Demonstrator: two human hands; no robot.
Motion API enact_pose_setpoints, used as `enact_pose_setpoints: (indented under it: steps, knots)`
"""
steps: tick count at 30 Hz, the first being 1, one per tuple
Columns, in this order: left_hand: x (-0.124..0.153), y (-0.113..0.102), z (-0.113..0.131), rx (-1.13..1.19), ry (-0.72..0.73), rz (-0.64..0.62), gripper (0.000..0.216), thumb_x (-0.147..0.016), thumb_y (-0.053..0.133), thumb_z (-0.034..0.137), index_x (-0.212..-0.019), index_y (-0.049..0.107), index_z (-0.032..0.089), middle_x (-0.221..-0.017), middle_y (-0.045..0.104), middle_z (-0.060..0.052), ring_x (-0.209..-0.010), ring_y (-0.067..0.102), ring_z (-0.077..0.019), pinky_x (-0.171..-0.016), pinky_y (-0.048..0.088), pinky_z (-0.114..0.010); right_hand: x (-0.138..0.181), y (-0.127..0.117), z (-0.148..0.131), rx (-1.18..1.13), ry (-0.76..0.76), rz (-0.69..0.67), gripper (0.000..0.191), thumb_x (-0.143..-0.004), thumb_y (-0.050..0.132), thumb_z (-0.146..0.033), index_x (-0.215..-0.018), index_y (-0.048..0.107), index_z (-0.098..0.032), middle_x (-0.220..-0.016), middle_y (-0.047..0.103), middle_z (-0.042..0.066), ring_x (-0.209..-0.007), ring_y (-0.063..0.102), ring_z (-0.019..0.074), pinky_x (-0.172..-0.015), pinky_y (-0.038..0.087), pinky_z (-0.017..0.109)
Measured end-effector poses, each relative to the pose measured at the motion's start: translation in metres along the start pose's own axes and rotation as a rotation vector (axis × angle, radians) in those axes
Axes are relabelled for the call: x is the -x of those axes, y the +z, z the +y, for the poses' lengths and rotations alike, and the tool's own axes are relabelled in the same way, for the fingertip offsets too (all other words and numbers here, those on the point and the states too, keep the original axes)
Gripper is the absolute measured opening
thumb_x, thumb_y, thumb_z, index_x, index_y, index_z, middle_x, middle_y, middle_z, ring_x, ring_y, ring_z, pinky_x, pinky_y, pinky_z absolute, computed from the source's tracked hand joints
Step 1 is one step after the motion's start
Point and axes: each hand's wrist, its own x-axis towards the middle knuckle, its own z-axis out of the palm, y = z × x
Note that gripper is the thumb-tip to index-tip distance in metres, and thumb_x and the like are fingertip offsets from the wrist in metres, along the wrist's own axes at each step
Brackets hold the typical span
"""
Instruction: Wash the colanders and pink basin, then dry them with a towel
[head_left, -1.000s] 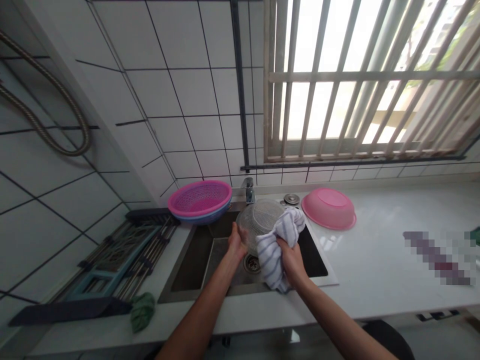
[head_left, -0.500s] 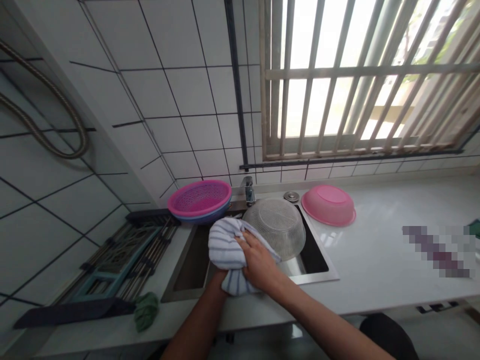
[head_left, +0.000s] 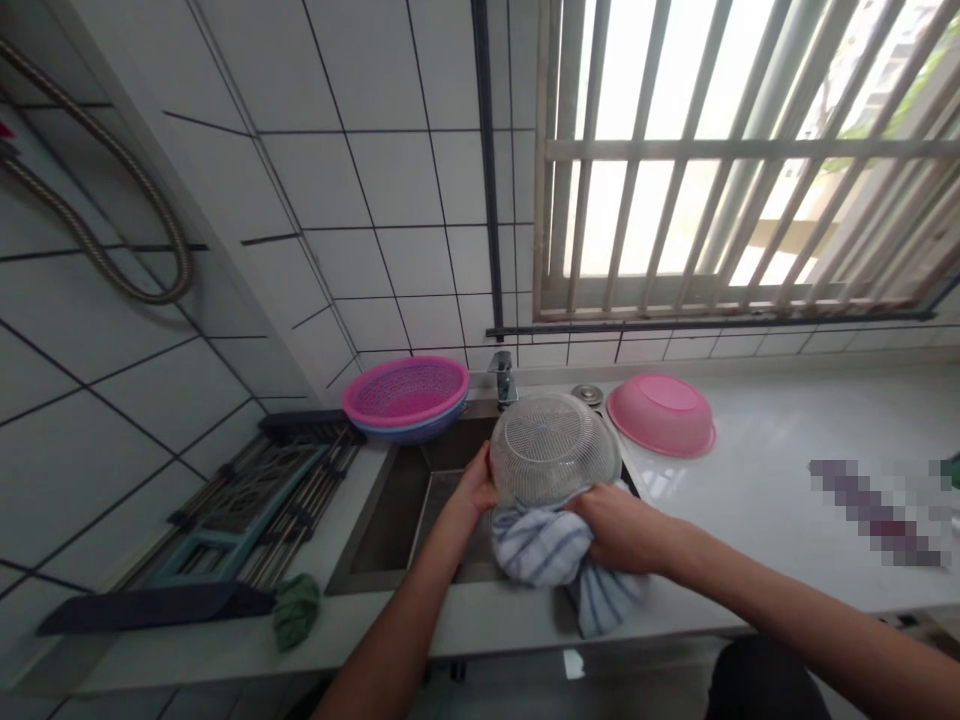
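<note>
A clear plastic colander (head_left: pixel 555 445) sits upside down over the right part of the sink (head_left: pixel 375 530). My left hand (head_left: pixel 477 482) grips its left edge, the fingers partly hidden behind it. At the near right side, my right hand (head_left: pixel 622 525) is closed on a white towel with blue stripes (head_left: pixel 541 548). The towel is bunched against the colander's front rim, and a loose end hangs over the counter edge. Whether the right fingers also pinch the rim cannot be made out.
Behind the sink stands a faucet (head_left: pixel 504 380), with a drain plug (head_left: pixel 588 394) beside it. Stacked pink and blue baskets (head_left: pixel 405 400) sit back left; a pink basin (head_left: pixel 661 412) lies upturned on the right. A folded rack (head_left: pixel 232 520) and green cloth (head_left: pixel 295 610) are at left.
My left hand has come out from under the towel and taken hold of the colander's left edge. My right hand has moved right with the towel, down to the colander's front rim.
</note>
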Motion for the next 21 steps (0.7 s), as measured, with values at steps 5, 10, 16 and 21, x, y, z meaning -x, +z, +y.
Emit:
enact_pose_setpoints:
  steps: [5, 10, 16, 21]
  knots:
    - [-0.009, -0.012, 0.010, 0.097, -0.133, 0.069, 0.029, -0.101, 0.055, 0.037, -0.105, 0.070, 0.012, -0.086, 0.078, -0.011, -0.096, 0.076, -0.0282, -0.090, 0.059, -0.040, 0.016, -0.056, 0.065, 0.210, 0.251, 0.127, 0.029, -0.073, 0.054, -0.004, -0.092, 0.074, -0.012, -0.098, 0.078, 0.017, -0.094, 0.073, 0.0285, -0.079, 0.049, 0.030]
    - [-0.001, -0.004, 0.011, 0.088, -0.015, 0.040, 0.039, -0.104, 0.050, 0.045, -0.096, 0.072, 0.013, -0.077, 0.076, -0.008, -0.069, 0.073, -0.0210, -0.073, 0.060, -0.032, 0.013, -0.115, 0.126, 0.015, 0.318, 0.518, 0.024, -0.089, 0.052, -0.017, -0.095, 0.075, -0.013, -0.105, 0.077, 0.015, -0.101, 0.071, 0.0273, -0.089, 0.052, 0.032]
    - [0.015, 0.026, -0.001, -0.104, 0.145, 0.053, 0.041, -0.106, 0.049, 0.047, -0.098, 0.071, 0.013, -0.081, 0.077, -0.008, -0.056, 0.067, -0.0141, -0.051, 0.051, -0.022, -0.027, -0.098, 0.137, -0.586, 0.241, 0.538, 0.042, -0.096, 0.056, -0.037, -0.130, 0.066, -0.014, -0.121, 0.074, 0.013, -0.101, 0.070, 0.0260, -0.088, 0.057, 0.036]
    - [0.021, 0.039, -0.013, -0.306, 0.209, 0.036, 0.046, -0.104, 0.049, 0.051, -0.095, 0.071, 0.013, -0.074, 0.075, -0.010, -0.054, 0.066, -0.0162, -0.049, 0.051, -0.024, -0.082, -0.044, 0.098, -0.508, 0.246, 0.352, 0.042, -0.098, 0.056, -0.046, -0.122, 0.070, -0.014, -0.126, 0.072, 0.013, -0.113, 0.068, 0.0301, -0.102, 0.051, 0.040]
